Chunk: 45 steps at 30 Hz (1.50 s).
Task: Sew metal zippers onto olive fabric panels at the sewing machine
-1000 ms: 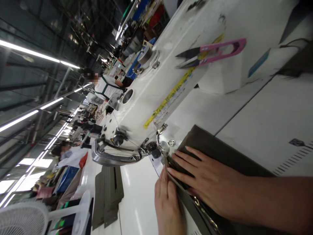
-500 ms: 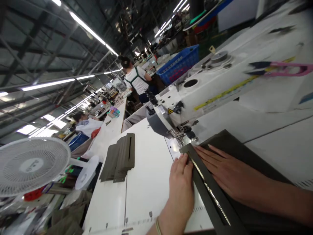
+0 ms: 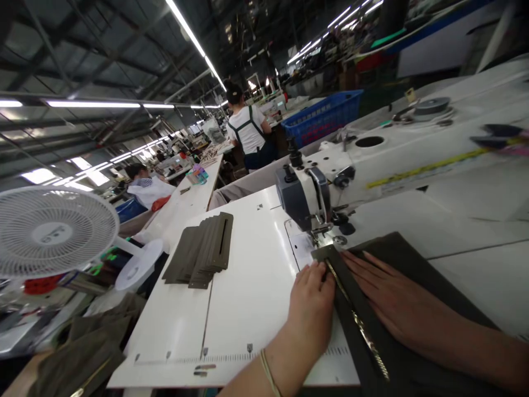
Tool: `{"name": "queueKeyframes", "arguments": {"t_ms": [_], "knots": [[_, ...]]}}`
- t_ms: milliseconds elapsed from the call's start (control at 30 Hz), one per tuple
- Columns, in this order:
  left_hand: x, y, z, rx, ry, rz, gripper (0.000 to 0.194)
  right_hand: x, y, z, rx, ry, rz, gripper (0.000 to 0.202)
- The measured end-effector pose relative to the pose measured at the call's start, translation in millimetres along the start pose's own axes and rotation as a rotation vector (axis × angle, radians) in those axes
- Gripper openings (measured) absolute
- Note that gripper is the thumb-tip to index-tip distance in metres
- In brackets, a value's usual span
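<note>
The dark fabric panel (image 3: 413, 264) with its zipper (image 3: 363, 331) lies flat on the white tabletop (image 3: 248, 286), front edge under the sewing machine (image 3: 314, 193). My left hand (image 3: 309, 309) presses its left edge; my right hand (image 3: 397, 303) rests open-palmed on top. Cut pieces (image 3: 202, 251) sit further left.

Both arms are bare, no sleeves showing at all. Only thing worn is a thin pale band round the wrist of the left hand (image 3: 311, 315); right hand (image 3: 394, 300) has nothing on it.

Head view, down over sewing table (image 3: 248, 309)
</note>
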State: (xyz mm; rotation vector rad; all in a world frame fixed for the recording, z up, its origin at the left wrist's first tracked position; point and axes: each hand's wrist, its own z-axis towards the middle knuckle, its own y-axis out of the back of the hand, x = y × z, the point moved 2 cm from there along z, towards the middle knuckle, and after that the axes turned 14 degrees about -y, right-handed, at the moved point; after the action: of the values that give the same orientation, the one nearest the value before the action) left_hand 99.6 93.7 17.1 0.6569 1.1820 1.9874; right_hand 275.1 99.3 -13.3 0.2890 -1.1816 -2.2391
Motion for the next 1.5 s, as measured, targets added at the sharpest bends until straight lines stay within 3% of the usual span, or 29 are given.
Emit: {"name": "queueKeyframes", "arguments": {"t_ms": [333, 467, 1500], "knots": [[30, -12.0, 29, -0.033, -0.027, -0.030, 0.019, -26, -19, 23, 0.003, 0.005, -0.059, 0.062], [30, -13.6, 28, -0.072, -0.032, 0.001, 0.023, -26, -19, 22, 0.024, 0.000, -0.064, 0.062], [29, -11.5, 30, -0.015, -0.051, -0.016, 0.026, -24, -5, 30, 0.082, 0.013, -0.060, 0.056]]}}
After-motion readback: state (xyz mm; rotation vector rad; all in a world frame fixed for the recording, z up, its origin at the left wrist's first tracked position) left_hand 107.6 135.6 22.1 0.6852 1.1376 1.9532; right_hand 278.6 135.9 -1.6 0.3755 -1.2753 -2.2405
